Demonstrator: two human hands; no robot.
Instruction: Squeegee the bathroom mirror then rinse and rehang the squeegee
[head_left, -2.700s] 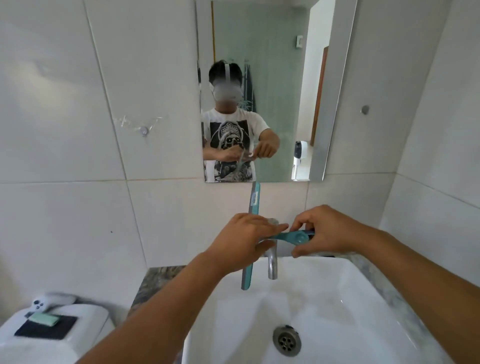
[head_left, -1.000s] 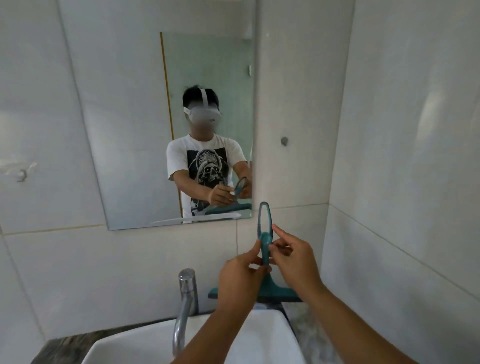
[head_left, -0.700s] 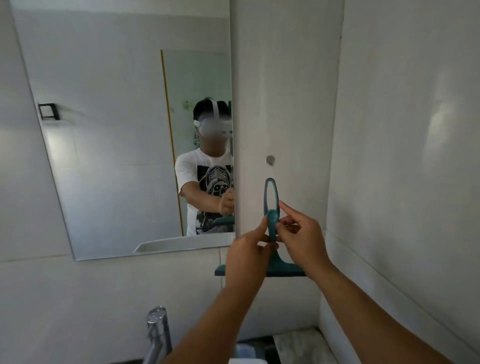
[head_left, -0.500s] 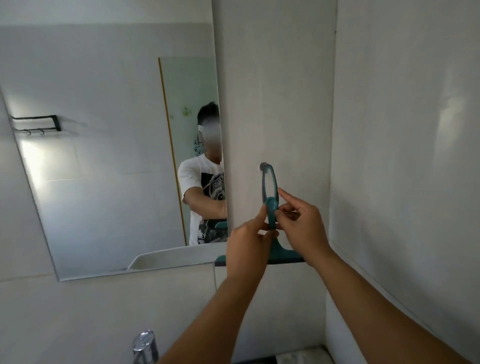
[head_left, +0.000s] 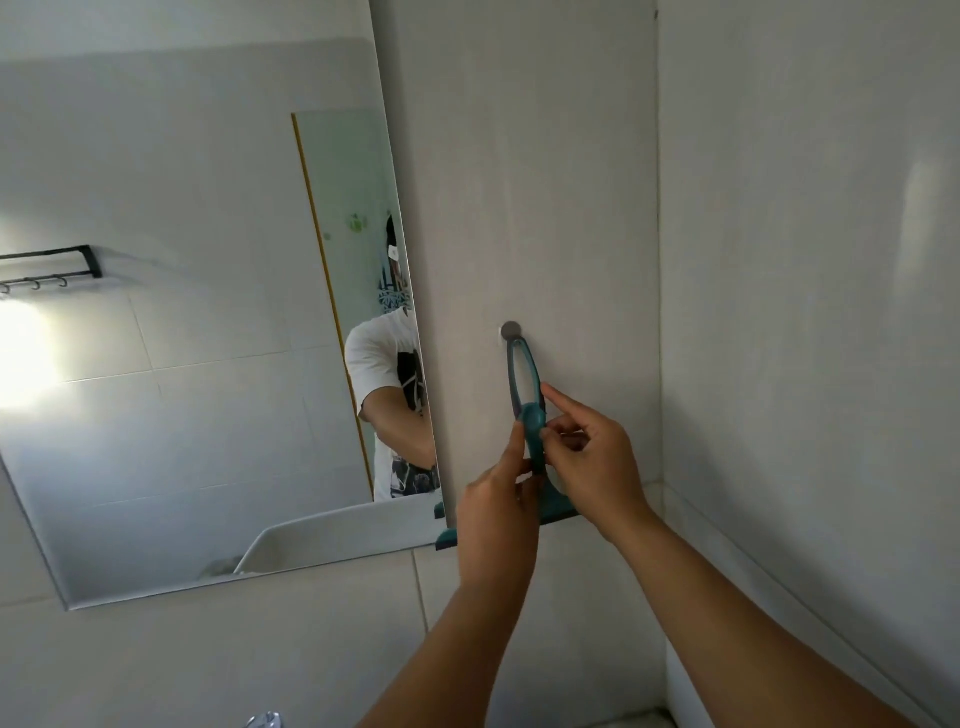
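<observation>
— Squeegee (head_left: 531, 431) first: where is it?

— Upright against the tiled wall (head_left: 545, 182), just right of the mirror (head_left: 182, 338). Its looped handle points up, and the top of the loop sits right at the small round peg (head_left: 511, 329) on the wall. From this angle I cannot tell whether the loop is actually hooked over the peg or only touching it. The blade end is at the bottom, running crosswise, partly hidden behind my hands, with its left tip just beside the mirror's lower right corner.

— And your grip?

— Both hands are on it. My left hand (head_left: 497, 512) pinches the stem from the left, thumb and fingers closed on the teal plastic below the loop. My right hand (head_left: 592, 457) clasps the same stem from the right, thumb and forefinger pressed on it, the forefinger stretched up along the lower part of the loop.

— Anything else around?

— A faucet (head_left: 266, 720) top shows at the bottom edge. The mirror reflects a white basin rim, a black rack with hooks, and part of me in a white printed T-shirt.
</observation>
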